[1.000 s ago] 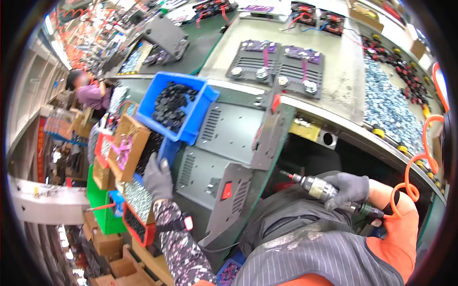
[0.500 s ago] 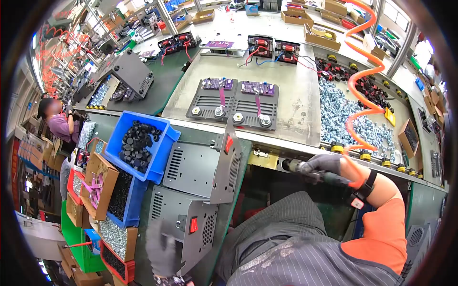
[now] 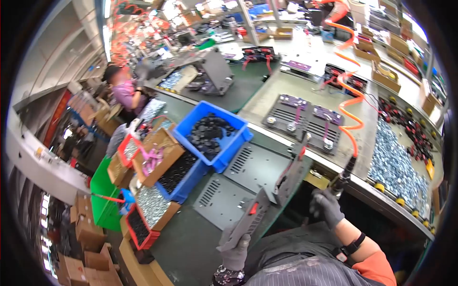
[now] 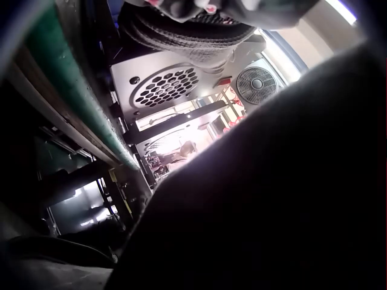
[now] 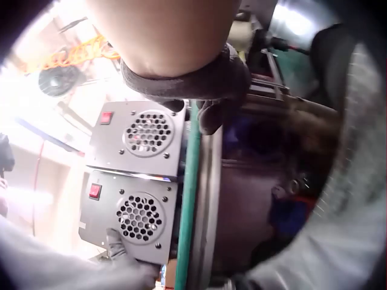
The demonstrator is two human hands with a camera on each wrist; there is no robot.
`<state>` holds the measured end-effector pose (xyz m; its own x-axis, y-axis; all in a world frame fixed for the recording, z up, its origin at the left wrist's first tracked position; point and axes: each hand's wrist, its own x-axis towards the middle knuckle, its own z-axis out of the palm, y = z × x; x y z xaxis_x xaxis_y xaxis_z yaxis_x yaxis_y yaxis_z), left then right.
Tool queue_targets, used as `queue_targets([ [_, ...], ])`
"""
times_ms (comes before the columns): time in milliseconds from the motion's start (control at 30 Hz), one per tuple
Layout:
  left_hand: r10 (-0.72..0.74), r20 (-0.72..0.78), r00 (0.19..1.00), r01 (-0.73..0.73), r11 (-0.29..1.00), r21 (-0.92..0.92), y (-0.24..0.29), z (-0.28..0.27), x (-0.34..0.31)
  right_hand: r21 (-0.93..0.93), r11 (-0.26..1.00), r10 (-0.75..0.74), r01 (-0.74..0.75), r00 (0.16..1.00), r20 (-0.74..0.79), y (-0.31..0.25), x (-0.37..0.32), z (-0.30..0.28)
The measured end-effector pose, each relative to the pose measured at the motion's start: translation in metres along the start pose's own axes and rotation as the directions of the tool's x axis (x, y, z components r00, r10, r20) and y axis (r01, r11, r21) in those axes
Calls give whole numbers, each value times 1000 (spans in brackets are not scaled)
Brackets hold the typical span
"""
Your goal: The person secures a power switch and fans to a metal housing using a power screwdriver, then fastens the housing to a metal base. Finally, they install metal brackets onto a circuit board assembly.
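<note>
Near the table's front edge my gloved left hand grips the near corner of a bent grey metal panel with a red switch. Its thumb lies on the panel's front face in the right wrist view, below the honeycomb vent. A second such panel stands right behind. My gloved right hand holds nothing, its fingers loosely bent below the power screwdriver. That screwdriver stands upright at the bench edge, on an orange coiled hose.
Left of the panels are a blue bin of black caps, a cardboard box with pink parts, and trays of screws. Two slotted plates with purple boards lie on the bench behind. Loose silver parts fill the right side. Another person stands far left.
My right hand has put the screwdriver at the bench edge and let go of it. My left hand has moved from the parts bins to the near panel and taken hold of its corner.
</note>
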<state>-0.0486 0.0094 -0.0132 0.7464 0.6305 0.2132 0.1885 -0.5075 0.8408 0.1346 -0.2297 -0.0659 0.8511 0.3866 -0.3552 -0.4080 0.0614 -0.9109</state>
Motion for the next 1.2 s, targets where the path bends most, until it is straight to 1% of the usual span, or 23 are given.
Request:
queue_targets([
  [67,-9,26,1000,11,999,-44,-25,-12,-8,-129,869,-494,479,856,-151,-4,42,16],
  [100,197,-43,979,-154,868,472,-74,-22,-22,-303,794,-592,527,782,-193,-6,65,16],
  [133,401,0,916,-206,470,858,-102,-34,-23,-316,760,-640,568,738,-214,-15,78,23],
  [167,212,-50,976,-119,712,692,-75,-58,-24,-357,694,-700,625,701,-135,-19,98,23],
  [200,259,-121,958,-61,598,799,-34,-73,-12,-394,621,-751,678,659,-50,-23,114,22],
  [233,310,-186,932,18,474,880,-8,-83,0,-347,625,-715,699,691,102,-36,108,24],
  [267,319,-197,927,25,472,881,-9,-90,3,-281,809,-491,516,857,160,-34,105,19],
  [333,272,-289,918,35,670,742,-14,-104,5,-314,726,-579,612,790,200,-32,112,16],
  [400,206,-360,910,30,833,552,-21,-112,8,-140,831,-486,539,825,289,-39,105,22],
  [500,76,-423,903,14,978,207,-34,-121,13,-120,689,-710,715,699,86,-67,90,50],
  [533,23,-428,904,15,996,86,-38,-124,11,-10,853,-521,521,853,4,-99,67,68],
  [600,-93,-410,907,30,987,-156,-47,-129,4,128,729,-682,672,729,54,-153,19,110],
  [700,-251,-340,906,48,860,-508,-57,-133,-4,-187,654,-632,733,666,396,-185,-8,133],
  [800,-371,-236,898,44,610,-791,-62,-135,-8,-428,149,-630,892,419,654,-174,3,167],
  [867,-90,-797,597,-116,974,-197,-41,-139,4,-571,58,-465,819,528,711,-155,7,185],
  [900,-94,-792,603,-103,976,-194,-25,-142,3,-628,48,-329,777,606,724,-142,13,191],
  [1000,424,-404,811,-273,884,380,35,-143,-5,-631,21,-340,775,600,724,-123,14,194],
  [1033,480,-224,848,-337,815,471,47,-137,2,-658,42,-325,752,633,703,-120,11,188],
  [1067,516,-31,856,-424,735,529,54,-130,6,-590,-18,-473,807,513,716,-123,5,179],
  [1100,512,-1,859,-445,747,494,56,-122,7,-530,-106,-603,842,369,707,-130,-1,165],
  [1133,352,105,930,-344,734,586,56,-113,8,-506,-4,-619,863,395,678,-143,-14,144],
  [1167,175,188,967,-256,684,683,56,-106,8,-465,-13,-732,885,308,608,-154,-25,119],
  [1200,217,101,971,-224,679,700,59,-99,9,-462,-31,-840,887,227,493,-159,-32,93],
])
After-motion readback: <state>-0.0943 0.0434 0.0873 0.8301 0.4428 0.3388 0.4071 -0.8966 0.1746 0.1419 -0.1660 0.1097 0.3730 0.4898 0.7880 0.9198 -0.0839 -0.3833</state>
